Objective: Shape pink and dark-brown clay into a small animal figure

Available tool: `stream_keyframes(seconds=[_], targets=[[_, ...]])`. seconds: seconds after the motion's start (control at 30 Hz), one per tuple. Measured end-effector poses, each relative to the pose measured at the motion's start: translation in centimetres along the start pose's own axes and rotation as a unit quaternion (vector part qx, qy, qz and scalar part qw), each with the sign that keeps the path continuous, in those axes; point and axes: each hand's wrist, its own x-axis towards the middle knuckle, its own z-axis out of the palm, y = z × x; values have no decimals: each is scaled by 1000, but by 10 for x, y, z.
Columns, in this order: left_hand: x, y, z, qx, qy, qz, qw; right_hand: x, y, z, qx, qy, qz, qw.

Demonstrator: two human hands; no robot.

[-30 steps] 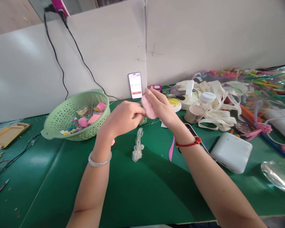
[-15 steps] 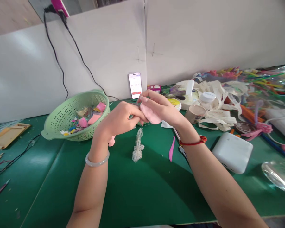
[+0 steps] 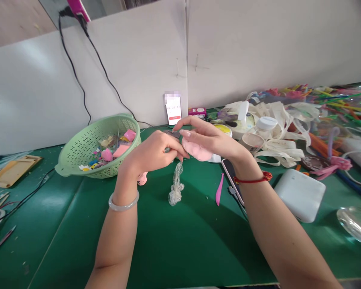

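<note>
A lump of soft pink clay point(image 3: 198, 150) is under the palm and fingers of my right hand point(image 3: 209, 138), which curls over it. My left hand point(image 3: 159, 150) is bent at the wrist, its fingers curled together against the clay's left side. Whatever those fingers may hold is hidden; a greyish thing point(image 3: 173, 133) shows just behind them. Below the hands, a crumpled clear plastic wrapper point(image 3: 176, 188) lies on the green table. A small pink piece point(image 3: 142, 178) sits beside my left wrist. To the right lies a pink plastic modelling knife point(image 3: 219, 190).
A green colander point(image 3: 69, 154) with colourful clay pieces stands at the left. Upright against the wall is a phone point(image 3: 173, 110). At the right are a white box-shaped device point(image 3: 301, 194), a cable, white ribbons point(image 3: 276, 156), a white-capped jar point(image 3: 265, 124) and colourful pipe cleaners.
My right hand has shifted slightly right with the clay, and its fingers have lifted and spread a little. The clay looks bunched and less flat. The whole view has shifted slightly.
</note>
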Motion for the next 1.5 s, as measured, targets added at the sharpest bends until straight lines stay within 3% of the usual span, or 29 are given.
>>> stream_keyframes(seconds=[0.2,0.4,0.5,0.63,0.7,0.8,0.97,1.13,1.23,1.4,1.5], targets=[[0,4,-2,6,-39,-31,999,1,-2,-3,-43,-26,20,999],[-1,2,-4,16,-33,-25,999,1,-3,0,-8,-54,41,998],[-2,-4,-4,16,-25,-27,999,-1,-4,-1,-52,9,47,998],[1,-14,0,19,66,-72,995,1,0,-4,-99,105,12,989],[6,-21,5,-46,103,-95,989,3,4,-5,-103,142,-13,984],[15,-29,14,-207,90,-111,968,8,12,-3,-110,204,-53,971],[25,-27,29,-297,27,-94,950,14,25,-1,-127,273,-75,951],[28,-24,34,-318,68,-105,940,14,32,-10,-120,270,-44,954],[27,-28,32,-303,99,-102,942,11,25,-16,-63,268,-1,961],[26,-35,27,-286,134,-84,945,8,19,-20,35,191,20,981],[26,-40,29,-267,153,-86,948,11,24,-18,25,198,22,980]])
